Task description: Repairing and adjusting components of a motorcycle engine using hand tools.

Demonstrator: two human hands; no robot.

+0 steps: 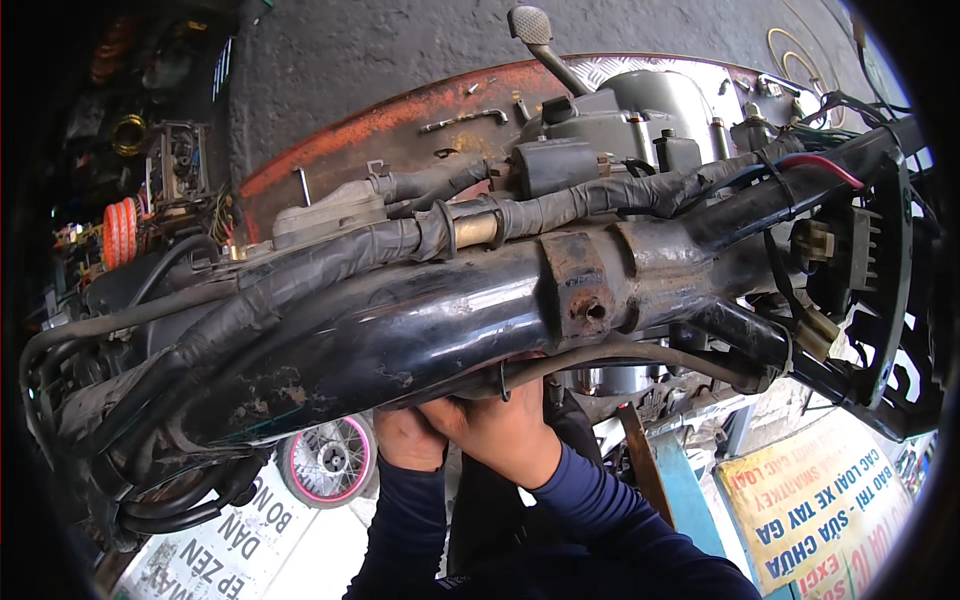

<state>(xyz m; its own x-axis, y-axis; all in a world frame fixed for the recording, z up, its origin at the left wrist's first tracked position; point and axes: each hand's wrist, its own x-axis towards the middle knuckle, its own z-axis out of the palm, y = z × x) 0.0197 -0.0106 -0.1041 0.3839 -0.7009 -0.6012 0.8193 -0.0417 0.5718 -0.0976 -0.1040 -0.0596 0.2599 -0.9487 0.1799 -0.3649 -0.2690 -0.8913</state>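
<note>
A thick black motorcycle frame tube [430, 315], scuffed and glossy, crosses the view from lower left to upper right. Both hands reach up beneath its near side, close together. My left hand [408, 440] and my right hand [510, 430] touch or overlap at the wrists' inner side. The tube hides the fingers of both, so what they hold, if anything, does not show. Just above my right hand runs a thin brown hose [640, 354] with a black tie round it. Along the tube's top lies a taped wiring harness [340, 258]. A rusty bracket [582, 285] sits mid-tube.
Beyond the frame are a grey engine cover [655, 95], a foot pedal [531, 27] and a red lift table [330, 150] bearing a metal wrench [465, 121]. Below lie a pink-rimmed wheel [328, 460] and a yellow sign [820, 500]. Loose wires [830, 168] hang at the right.
</note>
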